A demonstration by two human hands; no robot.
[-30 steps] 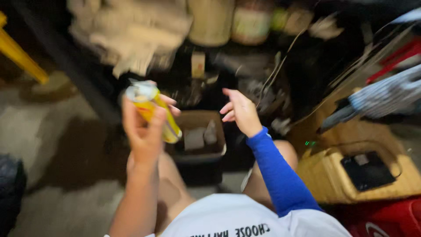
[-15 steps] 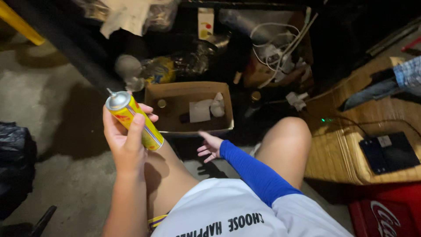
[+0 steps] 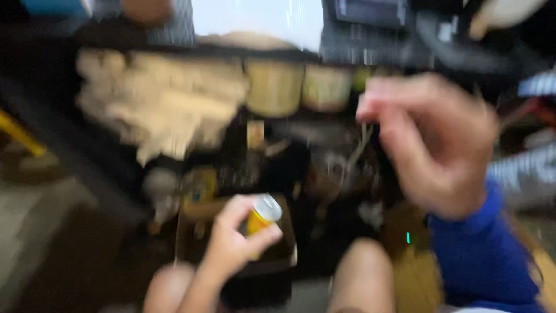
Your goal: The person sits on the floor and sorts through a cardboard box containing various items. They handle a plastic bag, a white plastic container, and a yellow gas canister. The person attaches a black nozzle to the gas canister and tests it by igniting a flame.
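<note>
The picture is heavily blurred by motion. My left hand (image 3: pixel 234 243) grips a yellow spray can (image 3: pixel 262 215) with a silver top, held low over a brown cardboard box (image 3: pixel 278 261) by my knees. My right hand (image 3: pixel 434 145), in a blue sleeve, is raised close to the camera at the right, its fingers curled and apart; I see nothing in it.
A dark shelf (image 3: pixel 191 49) across the back carries a pale crumpled bundle (image 3: pixel 162 104) and two tan jars (image 3: pixel 275 87). A yellow bar (image 3: pixel 20 136) shows at the far left. A wicker basket (image 3: pixel 417 261) sits at my right knee. Cluttered dark items fill the middle.
My right hand rose from near the floor to close in front of the camera. My left hand with the can dropped lower. My view tilted up toward the shelf.
</note>
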